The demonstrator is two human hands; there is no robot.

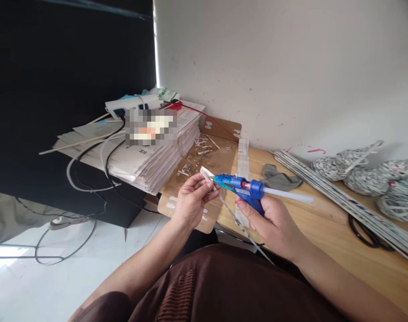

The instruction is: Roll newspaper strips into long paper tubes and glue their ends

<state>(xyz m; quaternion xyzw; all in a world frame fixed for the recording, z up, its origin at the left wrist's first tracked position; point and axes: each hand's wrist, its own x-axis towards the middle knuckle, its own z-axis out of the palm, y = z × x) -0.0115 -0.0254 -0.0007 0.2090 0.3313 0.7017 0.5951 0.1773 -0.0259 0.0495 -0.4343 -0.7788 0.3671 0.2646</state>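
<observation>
My right hand is wrapped round the handle of a blue glue gun, with a long translucent glue stick poking out of its back. The gun's nozzle points left, at the fingers of my left hand. Those fingers pinch a thin rolled paper strip, whose flat end sticks up past the fingertips near the nozzle. From there the strip trails down to the right, below my right hand. Whether the nozzle touches the paper is hard to tell.
A tall stack of newspaper with cables stands at left. Paper scraps litter a brown board. Flat paper strips lie behind the gun. On the right are a grey cloth, long paper rods, black-handled scissors and paper bundles.
</observation>
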